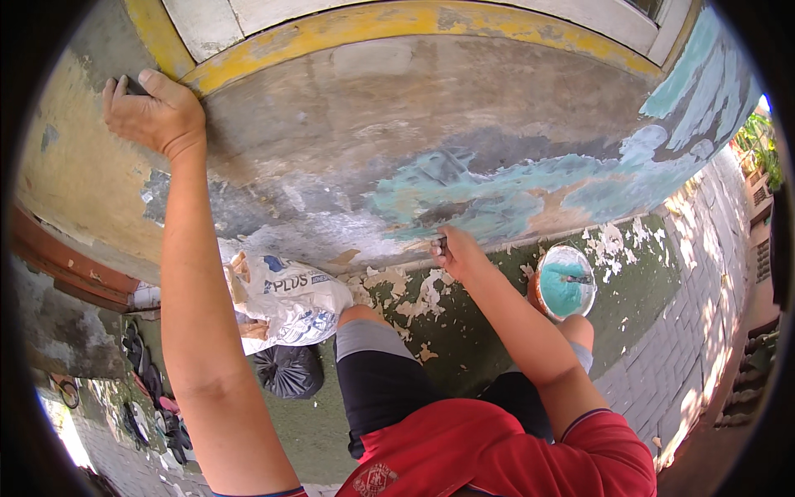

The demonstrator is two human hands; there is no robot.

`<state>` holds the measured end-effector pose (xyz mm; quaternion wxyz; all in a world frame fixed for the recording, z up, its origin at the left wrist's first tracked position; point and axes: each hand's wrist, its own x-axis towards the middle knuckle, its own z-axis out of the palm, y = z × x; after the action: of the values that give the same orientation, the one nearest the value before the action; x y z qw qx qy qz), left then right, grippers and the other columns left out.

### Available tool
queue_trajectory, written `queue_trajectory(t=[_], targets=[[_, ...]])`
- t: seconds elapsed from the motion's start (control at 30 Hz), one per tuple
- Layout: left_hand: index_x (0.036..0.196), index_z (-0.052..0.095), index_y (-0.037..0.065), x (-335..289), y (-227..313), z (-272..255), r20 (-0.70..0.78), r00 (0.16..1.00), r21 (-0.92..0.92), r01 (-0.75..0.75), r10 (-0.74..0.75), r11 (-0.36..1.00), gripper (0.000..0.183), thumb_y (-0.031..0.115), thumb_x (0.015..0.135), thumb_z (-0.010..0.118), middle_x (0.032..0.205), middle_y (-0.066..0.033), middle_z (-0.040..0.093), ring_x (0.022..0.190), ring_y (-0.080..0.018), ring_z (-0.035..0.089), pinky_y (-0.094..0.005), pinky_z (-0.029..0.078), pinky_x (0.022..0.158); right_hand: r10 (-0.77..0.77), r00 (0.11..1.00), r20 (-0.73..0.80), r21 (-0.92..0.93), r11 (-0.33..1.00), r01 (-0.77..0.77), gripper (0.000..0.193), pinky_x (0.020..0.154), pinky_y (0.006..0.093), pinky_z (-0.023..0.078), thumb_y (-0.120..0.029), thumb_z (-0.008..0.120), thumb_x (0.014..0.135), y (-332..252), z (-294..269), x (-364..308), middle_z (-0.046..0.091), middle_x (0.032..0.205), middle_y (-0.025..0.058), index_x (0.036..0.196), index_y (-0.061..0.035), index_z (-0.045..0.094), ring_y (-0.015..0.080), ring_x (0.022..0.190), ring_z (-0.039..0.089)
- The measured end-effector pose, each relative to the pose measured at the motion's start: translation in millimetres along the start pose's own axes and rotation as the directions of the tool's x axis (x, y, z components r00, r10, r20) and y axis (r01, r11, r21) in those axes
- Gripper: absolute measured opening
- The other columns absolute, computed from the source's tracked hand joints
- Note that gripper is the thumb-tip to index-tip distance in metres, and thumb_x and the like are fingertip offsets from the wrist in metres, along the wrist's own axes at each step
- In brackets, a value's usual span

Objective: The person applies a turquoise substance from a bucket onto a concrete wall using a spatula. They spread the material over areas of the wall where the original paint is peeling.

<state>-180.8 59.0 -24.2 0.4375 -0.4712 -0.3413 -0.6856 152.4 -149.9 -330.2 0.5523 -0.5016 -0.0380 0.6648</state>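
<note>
My left hand (157,112) is up against the wall beside the lower corner of a yellow-painted frame (397,25). Its fingers are curled and the thumb sticks out; a dark patch shows between them, but I cannot make out whether it is an object. Lower down, my right hand (460,253) is closed close to the wall's base. Something small and dark shows at its fingers, too hidden to name. The wall (331,99) is bare and patchy, with smeared turquoise paint (472,186) just above the right hand.
A white bucket of turquoise paint (563,286), with a dark-handled tool in it, stands by my right knee. A white sack (290,298) and a black plastic bag (288,370) lie left of my legs. Paint flakes (426,298) litter the green floor. Footwear (170,427) lies at far left.
</note>
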Motion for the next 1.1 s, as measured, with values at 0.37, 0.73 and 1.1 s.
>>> queue_trajectory(t=[0.37,0.73,1.1], targets=[[0.114,0.055,-0.009,-1,2,-1,-0.009,1.000,-0.040,0.007,-0.007,0.999,0.051,0.038,0.093,0.054,0.130,-0.0242,0.052,0.120,-0.0389,0.045,-0.0505,0.031,0.107,-0.168,0.979,0.116,0.228,0.964,0.139,0.009,0.045,0.0303,0.034,-0.007,0.039,0.102,-56,32,-11,0.049,0.076,0.0098,0.097,-0.0006,0.042,0.0188,0.059,0.047],[0.114,0.054,-0.008,-2,4,1,-0.003,1.000,-0.054,0.030,-0.030,0.998,0.047,0.034,0.092,0.055,0.131,-0.0234,0.051,0.122,-0.0385,0.044,-0.0505,0.032,0.107,-0.087,0.992,-0.089,0.023,0.996,0.089,0.010,0.045,0.0309,0.034,-0.008,0.045,0.099,-1,11,-7,0.051,0.075,0.0121,0.095,0.0016,0.044,0.0196,0.058,0.050],[0.111,0.055,-0.008,4,-3,-3,-0.025,0.999,-0.017,-0.028,0.027,0.999,0.045,0.032,0.092,0.056,0.129,-0.0236,0.052,0.119,-0.0383,0.046,-0.0497,0.033,0.106,-0.201,0.979,-0.044,0.058,0.977,0.203,0.011,0.045,0.0310,0.036,-0.009,0.044,0.101,-25,37,-74,0.050,0.076,0.0104,0.094,-0.0003,0.044,0.0196,0.059,0.051]])
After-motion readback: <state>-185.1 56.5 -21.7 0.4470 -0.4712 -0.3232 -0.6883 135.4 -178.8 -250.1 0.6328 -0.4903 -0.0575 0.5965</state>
